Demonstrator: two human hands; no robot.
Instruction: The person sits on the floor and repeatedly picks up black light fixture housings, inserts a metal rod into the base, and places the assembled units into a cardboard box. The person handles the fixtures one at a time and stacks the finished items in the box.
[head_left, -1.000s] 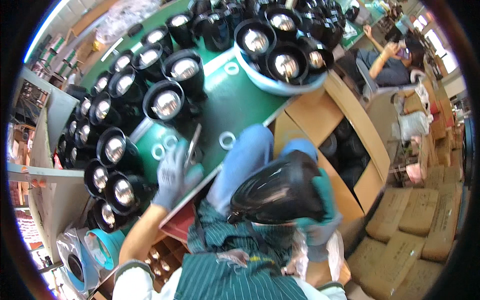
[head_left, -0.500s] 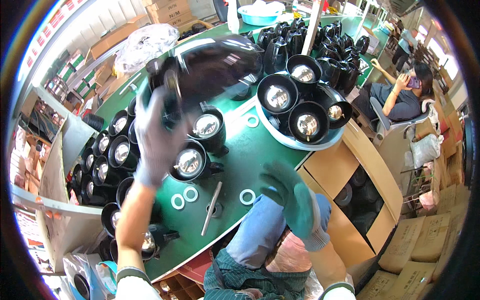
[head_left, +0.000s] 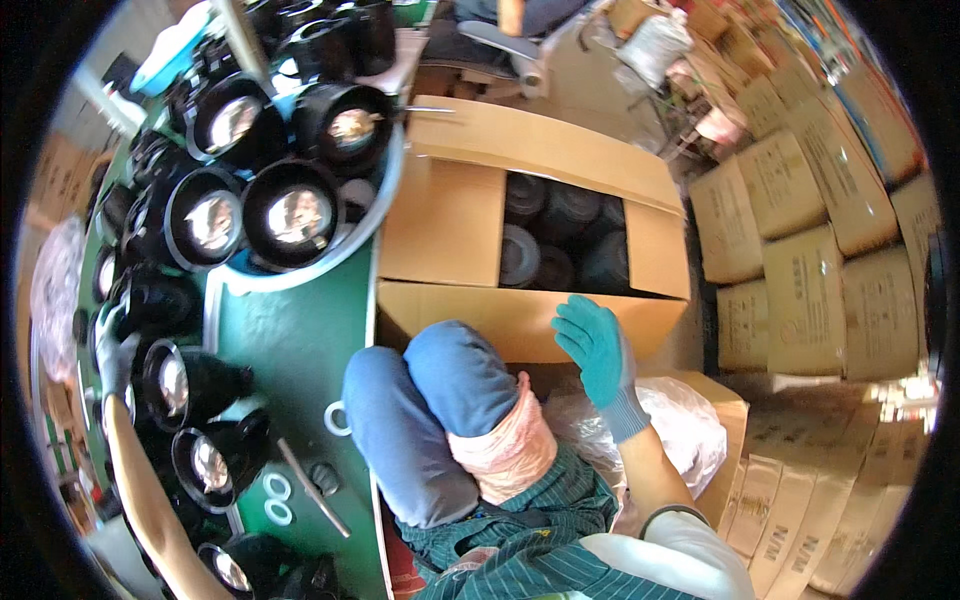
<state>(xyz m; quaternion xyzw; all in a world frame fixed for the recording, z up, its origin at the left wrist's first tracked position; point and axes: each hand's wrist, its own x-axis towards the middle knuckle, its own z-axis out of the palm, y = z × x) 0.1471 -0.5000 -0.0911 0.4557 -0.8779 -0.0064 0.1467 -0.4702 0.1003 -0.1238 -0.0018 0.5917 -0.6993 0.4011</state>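
Note:
My left hand [head_left: 115, 360], in a grey glove, reaches to the far left of the green table. It is against a black jug [head_left: 160, 300] lying there; its fingers are mostly hidden, so its grip cannot be made out. Closer to me stand two black jugs [head_left: 212, 462] with shiny metal bottoms inside. My right hand [head_left: 597, 355], in a teal and grey glove, is held up by the near side of a cardboard box [head_left: 445, 215], fingers stretched out and nothing in it. Dark round parts [head_left: 570, 215] fill the box opening.
A pale blue tub [head_left: 375, 215] full of black jugs stands at the table's edge. White rings [head_left: 279, 500] and a metal rod [head_left: 312, 487] lie on the green table [head_left: 290, 340]. Stacked cartons [head_left: 800, 260] line the right. Clear plastic [head_left: 690, 420] lies beside my right forearm.
The view has swung right toward the cardboard box. My left hand, earlier blurred while lifting a large black jug, is now low at the left; my right hand has moved off my lap toward the box.

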